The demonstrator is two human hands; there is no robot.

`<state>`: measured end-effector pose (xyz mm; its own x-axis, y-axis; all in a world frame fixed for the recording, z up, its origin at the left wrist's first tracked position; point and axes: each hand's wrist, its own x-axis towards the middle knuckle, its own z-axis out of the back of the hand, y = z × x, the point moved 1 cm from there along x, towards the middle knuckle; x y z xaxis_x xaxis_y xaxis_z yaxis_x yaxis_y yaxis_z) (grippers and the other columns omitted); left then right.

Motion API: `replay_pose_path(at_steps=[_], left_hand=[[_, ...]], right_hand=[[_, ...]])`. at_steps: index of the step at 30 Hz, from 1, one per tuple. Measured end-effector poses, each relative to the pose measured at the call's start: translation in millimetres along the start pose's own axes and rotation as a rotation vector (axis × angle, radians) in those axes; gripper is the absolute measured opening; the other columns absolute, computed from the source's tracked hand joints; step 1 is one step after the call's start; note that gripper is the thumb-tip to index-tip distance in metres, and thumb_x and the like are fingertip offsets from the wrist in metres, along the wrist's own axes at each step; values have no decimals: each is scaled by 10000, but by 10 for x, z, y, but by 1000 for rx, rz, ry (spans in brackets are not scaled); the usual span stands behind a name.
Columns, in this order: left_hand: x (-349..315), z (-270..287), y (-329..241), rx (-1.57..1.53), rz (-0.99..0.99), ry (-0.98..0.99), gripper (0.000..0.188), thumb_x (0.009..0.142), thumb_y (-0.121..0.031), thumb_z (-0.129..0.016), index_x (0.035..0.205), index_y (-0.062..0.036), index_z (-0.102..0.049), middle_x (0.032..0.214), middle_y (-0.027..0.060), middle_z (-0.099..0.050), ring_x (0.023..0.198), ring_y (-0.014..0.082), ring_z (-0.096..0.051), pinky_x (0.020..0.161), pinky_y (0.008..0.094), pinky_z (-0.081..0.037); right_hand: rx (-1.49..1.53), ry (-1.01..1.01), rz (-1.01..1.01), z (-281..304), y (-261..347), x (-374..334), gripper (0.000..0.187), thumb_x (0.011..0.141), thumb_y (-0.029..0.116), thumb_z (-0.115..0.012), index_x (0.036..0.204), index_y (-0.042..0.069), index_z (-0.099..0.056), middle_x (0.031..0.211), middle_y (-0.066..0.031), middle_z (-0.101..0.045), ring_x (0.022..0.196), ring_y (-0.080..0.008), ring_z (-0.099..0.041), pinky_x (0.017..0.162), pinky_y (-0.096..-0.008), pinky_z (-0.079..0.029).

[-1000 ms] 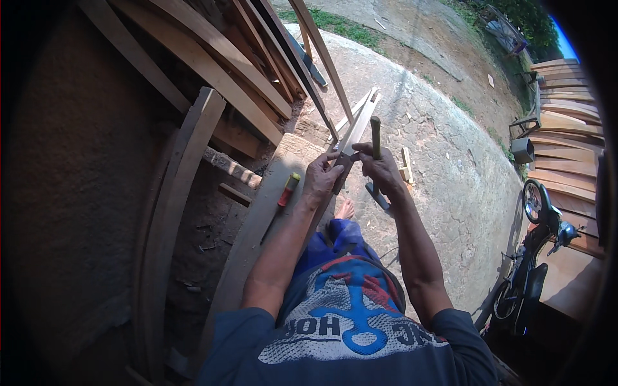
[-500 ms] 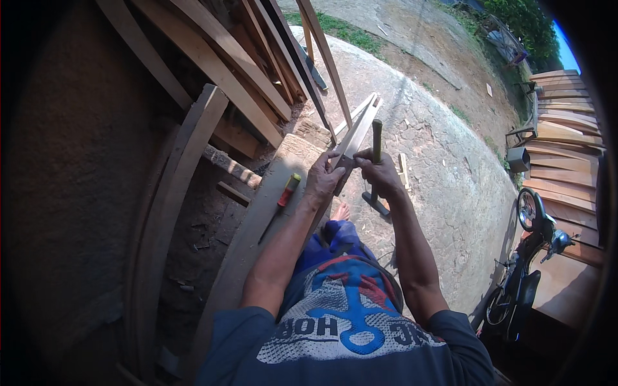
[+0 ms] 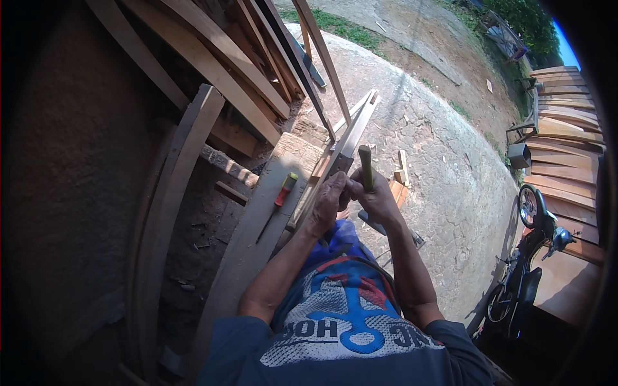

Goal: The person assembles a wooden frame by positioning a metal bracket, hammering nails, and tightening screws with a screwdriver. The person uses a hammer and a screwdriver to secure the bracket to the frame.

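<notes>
My left hand (image 3: 329,199) is closed, its fingertips meeting those of my right hand; whatever is pinched there is too small to tell. In my right hand (image 3: 378,198) is a hammer (image 3: 366,161), its handle pointing up and its dark head hanging below the palm. Just beyond both hands lies a long narrow wooden piece (image 3: 358,132) with a slotted far end, slanting away from me. To its left, a screwdriver (image 3: 283,193) with a yellow and red handle rests on a thick wooden plank (image 3: 248,257).
Long boards (image 3: 225,58) lean at the upper left, and a curved beam (image 3: 177,167) stands left of the plank. Wood offcuts (image 3: 398,192) lie on the concrete floor (image 3: 450,186). A motorcycle (image 3: 531,257) and stacked planks (image 3: 566,154) are at the right.
Both hands have moved nearer to me, off the wooden piece's middle, and come together. The hammer has moved along with my right hand. More offcuts show beside it.
</notes>
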<state>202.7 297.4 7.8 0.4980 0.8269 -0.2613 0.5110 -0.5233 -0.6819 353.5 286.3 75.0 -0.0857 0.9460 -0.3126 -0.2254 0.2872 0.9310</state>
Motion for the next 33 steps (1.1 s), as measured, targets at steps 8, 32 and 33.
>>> replay_pose_path(at_steps=[8,32,33], left_hand=[[36,140,7,-120,53,231,262,1102,-339,-533,1062,-107,-648,822,-29,-615,670,41,-541,567,219,-428],[397,648,0,900,-14,-301,438,925,-346,-824,735,-96,-517,677,-22,-473,640,96,-433,555,322,-387],[405,649,-11,899,-23,-303,435,927,-342,-823,737,-95,-518,677,-23,-471,640,96,-431,556,321,-387]], right_hand=[[3,-35,4,6,22,-152,260,1074,287,-652,1085,30,-616,897,-25,-631,825,-115,-605,729,-300,-501],[295,-382,-38,44,-176,-672,551,1032,21,-565,1558,115,-429,1179,-130,-609,931,-176,-688,814,-338,-631],[205,-364,-90,46,-203,-648,564,1035,27,-568,1570,120,-418,1175,-142,-625,928,-193,-696,813,-353,-621]])
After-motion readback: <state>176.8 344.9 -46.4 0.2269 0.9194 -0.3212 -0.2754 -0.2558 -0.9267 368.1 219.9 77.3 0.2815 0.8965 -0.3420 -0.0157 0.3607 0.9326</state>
